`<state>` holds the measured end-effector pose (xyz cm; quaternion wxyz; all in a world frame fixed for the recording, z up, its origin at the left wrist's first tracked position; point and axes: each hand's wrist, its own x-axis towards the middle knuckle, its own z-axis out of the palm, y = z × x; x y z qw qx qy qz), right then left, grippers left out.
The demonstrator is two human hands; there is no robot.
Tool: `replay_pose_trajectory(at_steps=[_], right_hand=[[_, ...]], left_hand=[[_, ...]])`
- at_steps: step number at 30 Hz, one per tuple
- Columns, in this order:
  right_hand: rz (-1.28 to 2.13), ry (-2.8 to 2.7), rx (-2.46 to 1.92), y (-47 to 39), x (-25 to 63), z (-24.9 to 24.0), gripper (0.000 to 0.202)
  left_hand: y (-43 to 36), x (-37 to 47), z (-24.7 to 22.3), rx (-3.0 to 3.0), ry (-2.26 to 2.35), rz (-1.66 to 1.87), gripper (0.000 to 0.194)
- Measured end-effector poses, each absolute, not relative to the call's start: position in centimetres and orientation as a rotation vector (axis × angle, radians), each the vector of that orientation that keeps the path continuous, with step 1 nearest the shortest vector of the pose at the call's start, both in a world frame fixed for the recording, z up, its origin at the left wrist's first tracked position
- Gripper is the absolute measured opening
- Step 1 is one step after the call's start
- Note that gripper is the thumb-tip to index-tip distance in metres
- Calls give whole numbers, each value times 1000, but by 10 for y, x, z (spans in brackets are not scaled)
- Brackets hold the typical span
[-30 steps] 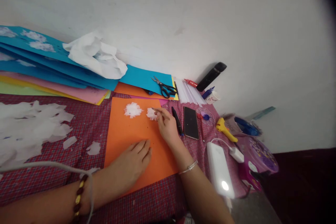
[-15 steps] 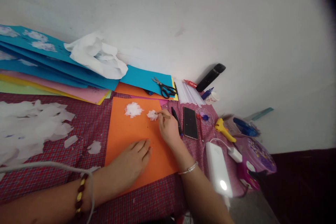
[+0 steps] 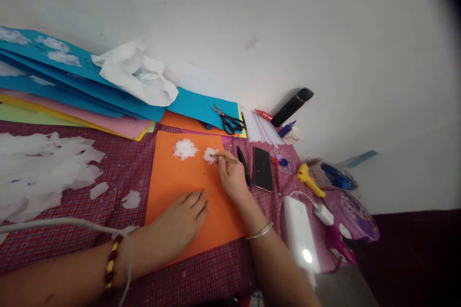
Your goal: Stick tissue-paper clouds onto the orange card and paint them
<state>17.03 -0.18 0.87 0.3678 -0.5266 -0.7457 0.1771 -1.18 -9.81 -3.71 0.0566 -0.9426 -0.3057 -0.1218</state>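
An orange sheet of paper point(image 3: 173, 177) lies on the checked tablecloth in front of me. My left hand point(image 3: 180, 223) rests flat on its lower part, fingers stretched out. In my right hand point(image 3: 232, 175) is a thin brown stick point(image 3: 227, 159), pinched between the fingers; whether it is a brush or a pencil does not show. Its tip touches a small white paper tuft point(image 3: 210, 155) on the sheet. To the left of that sits a larger white paper tuft point(image 3: 185, 149), stuck or lying on the orange paper.
Torn white paper pieces point(image 3: 46, 168) spread at the left. Behind lie blue sheets point(image 3: 133, 110), crumpled white paper point(image 3: 139, 74) and scissors point(image 3: 227, 121). On the right are a black marker point(image 3: 244, 165), a phone point(image 3: 262, 169), a white power bank point(image 3: 300, 230) and a yellow-handled tool point(image 3: 309, 180).
The view has shifted slightly. The stick in my right hand now lies a little lower across the small tuft. My left hand stays flat on the orange sheet.
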Motion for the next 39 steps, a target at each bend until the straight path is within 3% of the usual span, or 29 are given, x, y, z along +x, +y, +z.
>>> replay_pose_trajectory(at_steps=[9,23,32,39], right_hand=[[489,-1740,-1315,-1,169,4,29],[186,-1969,-1523,-9,169,20,34],[385,-1680,-1397,-6,177,10,29],[391,-1842,-1395,-3,169,13,29]], left_hand=[[-99,-12,-27,-2849,-912,-336,44],[-99,-13,-37,-2790,-896,-399,46],[-99,-12,-31,-2765,-879,-383,43],[-98,-13,-37,-2765,-870,-400,45]])
